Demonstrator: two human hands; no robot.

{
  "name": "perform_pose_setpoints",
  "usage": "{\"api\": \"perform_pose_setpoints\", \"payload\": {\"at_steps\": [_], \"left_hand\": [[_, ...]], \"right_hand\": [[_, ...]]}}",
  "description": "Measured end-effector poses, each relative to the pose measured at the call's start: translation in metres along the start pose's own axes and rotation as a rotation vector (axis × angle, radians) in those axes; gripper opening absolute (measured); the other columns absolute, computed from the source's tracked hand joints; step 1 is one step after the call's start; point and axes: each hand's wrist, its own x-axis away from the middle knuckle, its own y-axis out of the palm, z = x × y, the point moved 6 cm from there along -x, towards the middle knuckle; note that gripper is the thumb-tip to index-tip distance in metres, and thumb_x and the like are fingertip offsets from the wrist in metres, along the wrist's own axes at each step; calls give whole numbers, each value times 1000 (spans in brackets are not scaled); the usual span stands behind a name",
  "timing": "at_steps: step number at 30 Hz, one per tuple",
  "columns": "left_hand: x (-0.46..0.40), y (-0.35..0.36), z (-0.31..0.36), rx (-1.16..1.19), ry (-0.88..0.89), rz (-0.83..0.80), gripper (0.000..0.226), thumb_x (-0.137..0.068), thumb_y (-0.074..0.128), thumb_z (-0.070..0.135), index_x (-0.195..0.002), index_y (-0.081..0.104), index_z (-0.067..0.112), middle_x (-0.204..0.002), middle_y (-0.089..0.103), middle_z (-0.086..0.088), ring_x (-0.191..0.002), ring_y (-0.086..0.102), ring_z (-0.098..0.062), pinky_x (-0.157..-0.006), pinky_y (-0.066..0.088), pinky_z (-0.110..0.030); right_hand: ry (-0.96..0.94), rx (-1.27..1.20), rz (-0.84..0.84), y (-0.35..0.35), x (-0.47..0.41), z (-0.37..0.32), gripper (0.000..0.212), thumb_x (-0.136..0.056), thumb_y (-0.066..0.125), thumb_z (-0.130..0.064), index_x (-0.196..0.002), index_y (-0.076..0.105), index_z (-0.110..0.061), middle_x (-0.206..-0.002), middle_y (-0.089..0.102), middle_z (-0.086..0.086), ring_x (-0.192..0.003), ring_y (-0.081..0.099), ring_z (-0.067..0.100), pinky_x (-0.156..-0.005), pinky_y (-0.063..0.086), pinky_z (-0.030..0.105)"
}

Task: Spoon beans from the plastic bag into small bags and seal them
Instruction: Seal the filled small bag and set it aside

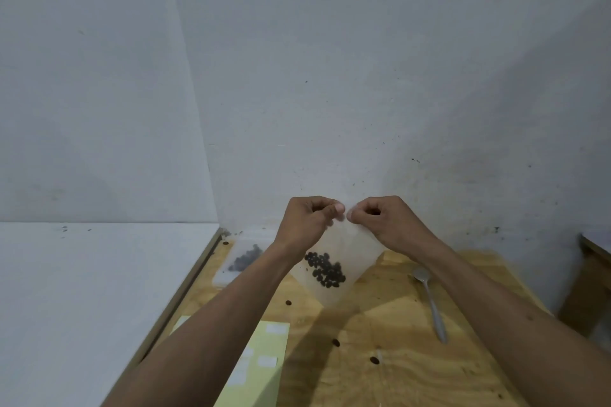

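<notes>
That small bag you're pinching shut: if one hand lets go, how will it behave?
The small bag looks thin and floppy, so it would probably swing and sag. Its beans pool in one low corner, likely tilting it. Left hand and right hand pinch only its top edge.

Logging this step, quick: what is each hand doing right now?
Left hand: pinches the top edge of the small bag of beans, held up.
Right hand: pinches the same top edge, beside the left.

- No text, brand or number is legible anywhere before me.
- The white stickers (267, 361) on my yellow sheet (261, 370) look blank.
</notes>
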Motion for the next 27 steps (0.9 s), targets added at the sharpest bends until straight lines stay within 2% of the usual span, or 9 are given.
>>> {"api": "perform_pose_setpoints", "payload": {"at_steps": [2,5,9,12,15,18,21,23,27], "left_hand": [[-1,-1,-2,10,-16,9,15,-92,73,19,-84,79,9,-77,76,1,-67,60,-5,-67,48,-18],[-2,-5,-6,24,-51,42,15,-91,73,18,-82,79,8,-75,75,2,-66,59,-7,-67,47,-21],[-2,-21,-13,83,-113,164,13,-91,73,15,-84,79,6,-73,75,1,-63,58,-9,-62,47,-19],[-6,-40,-16,130,-147,251,10,-90,74,12,-85,79,6,-71,73,-2,-60,55,-10,-56,48,-15],[-8,-48,-15,142,-152,264,8,-91,74,11,-85,78,7,-73,74,-4,-60,55,-11,-55,49,-15],[-8,-54,-18,171,-170,307,10,-90,74,12,-81,77,11,-76,73,-4,-64,58,-12,-56,50,-16],[-8,-56,-22,199,-203,318,13,-90,75,12,-77,76,14,-80,73,-4,-71,61,-17,-64,54,-20],[-8,-58,-26,249,-229,323,15,-90,75,10,-76,75,14,-83,73,-4,-78,63,-20,-70,55,-24],[-8,-70,-34,338,-295,348,7,-91,75,10,-84,74,10,-90,73,-4,-87,66,-18,-67,53,-20]], "right_hand": [[-15,56,-21,5,-2,-1,34,-94,64,-30,-77,66,0,-61,49,-1,-55,39,10,-57,34,31],[-49,94,-46,14,-5,-5,34,-95,61,-28,-67,50,-12,-62,38,0,-56,32,13,-58,28,32],[-52,104,-105,21,-7,-6,33,-97,62,-28,-70,51,-12,-67,43,3,-61,40,15,-58,35,34],[-27,-18,-133,22,-7,4,36,-97,65,-26,-81,67,5,-79,72,11,-72,71,22,-76,62,43],[-8,-147,-90,19,-3,3,27,-97,68,-26,-92,77,-2,-88,78,15,-85,76,28,-87,63,43],[34,-209,-40,18,-1,3,37,-93,73,-36,-87,76,0,-82,76,19,-80,77,30,-85,63,39],[70,-227,7,23,-2,8,44,-87,76,-44,-83,75,-1,-76,76,15,-74,77,29,-86,63,47],[113,-286,23,28,-3,11,50,-86,74,-49,-88,74,0,-84,77,15,-78,77,26,-85,63,46],[238,-418,-197,54,9,5,33,-92,73,-38,-107,70,-9,-101,77,4,-88,76,16,-77,64,33]]}}
